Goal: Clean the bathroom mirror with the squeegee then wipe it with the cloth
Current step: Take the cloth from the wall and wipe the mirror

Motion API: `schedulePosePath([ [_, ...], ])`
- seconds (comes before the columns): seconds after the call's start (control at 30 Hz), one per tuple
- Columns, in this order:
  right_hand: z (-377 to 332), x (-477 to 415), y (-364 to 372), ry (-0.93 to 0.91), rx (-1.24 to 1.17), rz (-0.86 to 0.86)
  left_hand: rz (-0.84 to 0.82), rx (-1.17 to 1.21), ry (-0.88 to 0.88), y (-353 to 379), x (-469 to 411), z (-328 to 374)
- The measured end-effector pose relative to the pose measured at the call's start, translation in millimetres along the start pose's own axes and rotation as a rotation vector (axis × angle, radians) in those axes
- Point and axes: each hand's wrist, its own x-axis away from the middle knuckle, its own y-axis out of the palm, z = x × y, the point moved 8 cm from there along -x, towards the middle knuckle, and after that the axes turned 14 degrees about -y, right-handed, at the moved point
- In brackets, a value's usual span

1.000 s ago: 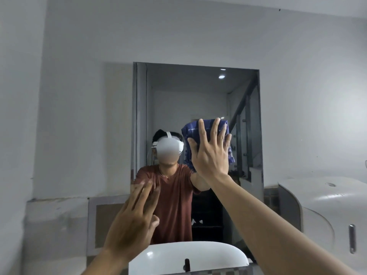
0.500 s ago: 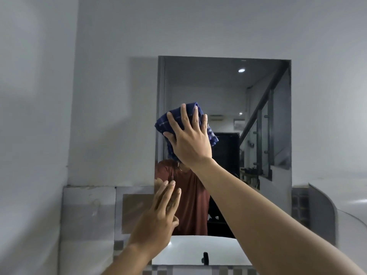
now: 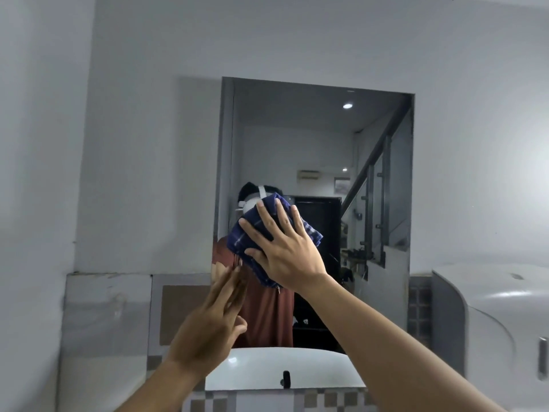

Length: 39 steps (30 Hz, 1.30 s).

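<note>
The rectangular bathroom mirror (image 3: 320,138) hangs on the white wall straight ahead. My right hand (image 3: 285,248) presses a folded dark blue checked cloth (image 3: 252,230) flat against the lower left part of the glass, fingers spread over it. My left hand (image 3: 208,331) is raised near the mirror's lower left corner with its fingers straight and together, holding nothing. Whether its fingertips touch the glass is unclear. No squeegee is in view.
A white dispenser (image 3: 499,316) is mounted on the wall at the right. The mirror reflects a white basin (image 3: 312,373) with a dark tap, a person in a brown shirt, and a staircase. Checked tiles (image 3: 326,401) run below the mirror.
My right hand has swept the cloth from the mirror's right-centre to the left, then down and slightly right. My left hand has stayed near the lower left corner.
</note>
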Motion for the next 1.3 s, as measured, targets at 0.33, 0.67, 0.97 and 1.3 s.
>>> schedulePosePath([
  [0.33, 39, 51, -5, 0.278, -0.04, 0.028, 0.032, -0.12, -0.036, -12, -14, 3],
  [0.67, 56, 72, -3, 0.373, -0.057, 0.077, 0.177, -0.219, 0.06, -82, -104, 8],
  [0.97, 113, 95, -14, 0.63, -0.124, 0.169, 0.002, -0.305, 0.071, -68, -126, 10],
  [1.3, 150, 136, -12, 0.827, -0.122, 0.2, 0.027, -0.339, 0.058, -81, -131, 17],
])
